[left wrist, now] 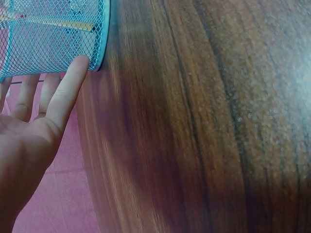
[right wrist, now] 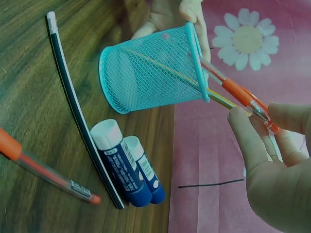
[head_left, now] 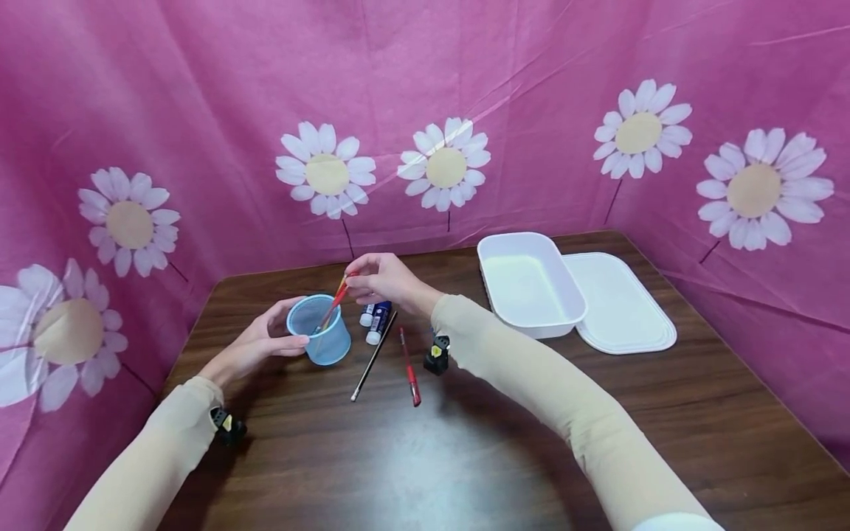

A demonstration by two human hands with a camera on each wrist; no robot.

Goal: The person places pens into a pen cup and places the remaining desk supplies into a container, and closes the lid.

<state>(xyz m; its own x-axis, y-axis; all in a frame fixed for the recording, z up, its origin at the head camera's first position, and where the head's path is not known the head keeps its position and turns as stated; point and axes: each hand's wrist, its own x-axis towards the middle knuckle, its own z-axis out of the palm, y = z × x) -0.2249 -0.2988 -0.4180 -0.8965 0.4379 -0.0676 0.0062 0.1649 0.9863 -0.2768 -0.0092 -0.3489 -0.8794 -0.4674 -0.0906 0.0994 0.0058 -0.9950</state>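
A light-blue mesh pen cup (head_left: 330, 349) stands on the table, gripped at its side by my left hand (head_left: 268, 333). In the left wrist view, the fingers (left wrist: 73, 87) of that hand lie against the mesh. My right hand (head_left: 385, 279) is above the cup's rim and pinches an orange-red pen (right wrist: 236, 91), whose other end is inside the cup. Alongside the pen runs a yellow pencil (right wrist: 221, 99), also reaching into the cup; whether the fingers hold it too, I cannot tell.
Right of the cup lie two blue glue sticks (right wrist: 124, 167) with white caps, a black pencil (head_left: 374, 358) and a second red pen (head_left: 409, 369). Farther right, a white plastic box (head_left: 531, 313) stands beside its white lid (head_left: 627, 310). A pink flowered cloth (head_left: 531, 88) hangs behind the table.
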